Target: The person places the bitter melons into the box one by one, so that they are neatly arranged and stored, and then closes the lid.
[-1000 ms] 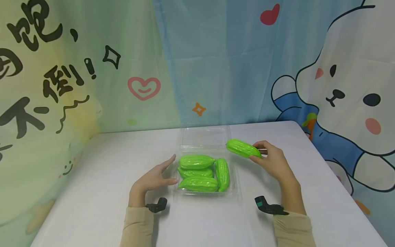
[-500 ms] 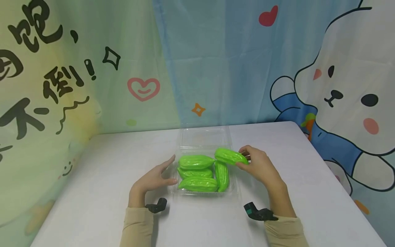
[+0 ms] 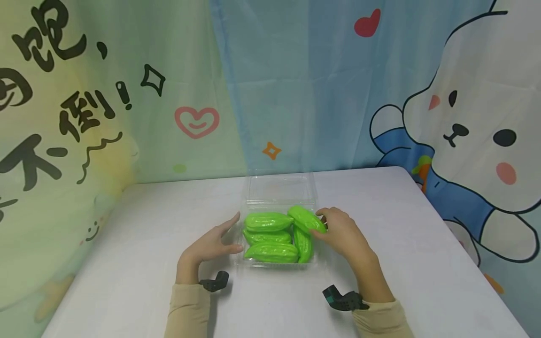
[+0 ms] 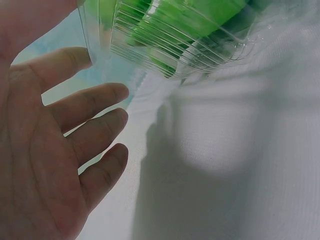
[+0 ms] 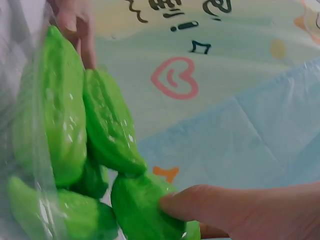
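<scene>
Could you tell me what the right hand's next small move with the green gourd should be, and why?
Probably lower and release it. The right hand holds the gourd over the clear tray, across the four gourds packed inside, while the left hand braces the tray's side.

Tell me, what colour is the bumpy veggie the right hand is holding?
Bright green: the gourd in the right hand, best seen in the head view.

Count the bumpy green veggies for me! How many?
5. Four lie in the clear box: three stacked crosswise on the left, one lengthwise on the right. The right hand holds the fifth over them. More may hide underneath.
</scene>
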